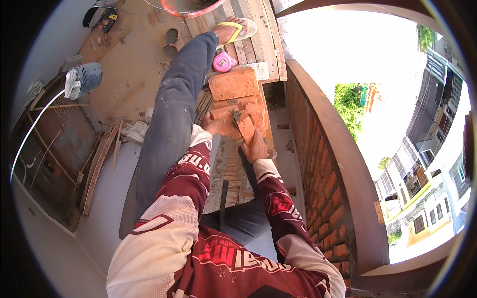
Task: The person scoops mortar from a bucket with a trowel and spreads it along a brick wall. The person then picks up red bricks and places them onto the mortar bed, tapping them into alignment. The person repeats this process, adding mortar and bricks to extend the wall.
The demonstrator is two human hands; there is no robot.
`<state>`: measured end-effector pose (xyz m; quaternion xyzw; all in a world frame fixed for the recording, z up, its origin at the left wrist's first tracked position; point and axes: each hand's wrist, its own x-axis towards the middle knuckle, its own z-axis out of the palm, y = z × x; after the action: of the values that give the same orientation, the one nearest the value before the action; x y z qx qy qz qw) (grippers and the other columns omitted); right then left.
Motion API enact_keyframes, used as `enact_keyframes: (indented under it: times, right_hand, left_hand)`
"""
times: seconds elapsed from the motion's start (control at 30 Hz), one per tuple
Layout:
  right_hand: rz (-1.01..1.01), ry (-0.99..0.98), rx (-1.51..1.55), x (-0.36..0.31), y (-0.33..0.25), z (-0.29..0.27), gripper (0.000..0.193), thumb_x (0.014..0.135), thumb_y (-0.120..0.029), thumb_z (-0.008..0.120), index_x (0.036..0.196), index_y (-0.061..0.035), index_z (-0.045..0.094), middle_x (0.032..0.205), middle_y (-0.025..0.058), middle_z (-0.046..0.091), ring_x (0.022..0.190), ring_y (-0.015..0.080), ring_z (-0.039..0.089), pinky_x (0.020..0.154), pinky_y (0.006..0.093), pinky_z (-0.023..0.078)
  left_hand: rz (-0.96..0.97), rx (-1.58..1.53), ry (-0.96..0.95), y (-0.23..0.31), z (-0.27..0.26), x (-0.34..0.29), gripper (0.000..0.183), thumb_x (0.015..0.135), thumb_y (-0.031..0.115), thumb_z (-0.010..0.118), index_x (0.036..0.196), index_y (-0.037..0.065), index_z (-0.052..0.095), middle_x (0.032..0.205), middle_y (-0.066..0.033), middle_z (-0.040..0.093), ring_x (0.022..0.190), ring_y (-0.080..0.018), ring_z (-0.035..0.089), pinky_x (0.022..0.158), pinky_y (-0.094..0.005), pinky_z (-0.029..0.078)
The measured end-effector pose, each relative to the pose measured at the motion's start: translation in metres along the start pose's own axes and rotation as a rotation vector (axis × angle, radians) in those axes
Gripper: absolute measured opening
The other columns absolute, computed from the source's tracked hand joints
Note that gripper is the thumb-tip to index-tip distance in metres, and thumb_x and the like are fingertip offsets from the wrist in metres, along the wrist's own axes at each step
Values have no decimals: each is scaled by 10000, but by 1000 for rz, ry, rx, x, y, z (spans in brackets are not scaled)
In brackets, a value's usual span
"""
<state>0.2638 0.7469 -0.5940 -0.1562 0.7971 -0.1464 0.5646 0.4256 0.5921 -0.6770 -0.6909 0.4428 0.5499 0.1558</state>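
Note:
My right hand [256, 148] is closed around the lower end of a tilted orange brick piece [245, 127], which has a patch of grey mortar near its upper end. My left hand [212, 124] has its fingers curled at another broken brick piece [223, 112], just left of the first. A further brick piece [256, 114] lies beside them on the right. Beyond my hands, larger orange bricks [233, 84] are piled on the planks. A pink tape measure [224, 61] rests just past that pile.
My foot in a yellow-strapped sandal [242, 31] stands on wooden planks [253, 47]. On the right runs a brick wall [313, 164] beside a bright opening. A bucket [90, 78] and loose boards [102, 166] are at left. An orange-red tub [194, 11] sits at the far edge.

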Motion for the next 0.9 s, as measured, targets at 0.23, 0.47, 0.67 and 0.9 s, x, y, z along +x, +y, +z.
enact_keyframes:
  times: [0.23,0.47,0.67,0.9]
  right_hand:
    - [64,263,377,-26,18,2,697,758,-224,769,1319,15,431,1129,300,653,1064,458,654,912,482,511]
    - [149,346,605,-56,11,-50,543,791,-129,766,1241,21,502,1147,151,643,997,243,656,895,370,527]
    - [195,304,931,-140,-37,-112,549,802,-81,737,1271,26,472,1174,144,625,1030,235,644,911,372,532]
    - [93,286,941,-261,-71,-178,538,786,-65,743,1250,32,487,1157,131,624,1009,215,636,906,352,528]
  left_hand:
    - [-77,291,66,43,6,-10,660,740,337,877,1200,-38,588,1158,-194,655,1059,-287,656,895,-387,525]
    - [-137,305,210,111,11,-82,825,717,443,860,1288,-16,483,1234,-246,602,1149,-425,588,1021,-503,450]
    - [132,270,287,163,13,-133,848,705,439,875,1275,-23,450,1209,-262,605,1137,-424,603,1004,-496,464]
    - [328,371,17,243,-25,-212,974,682,505,888,1346,-48,438,1269,-264,583,1183,-378,583,1019,-444,456]
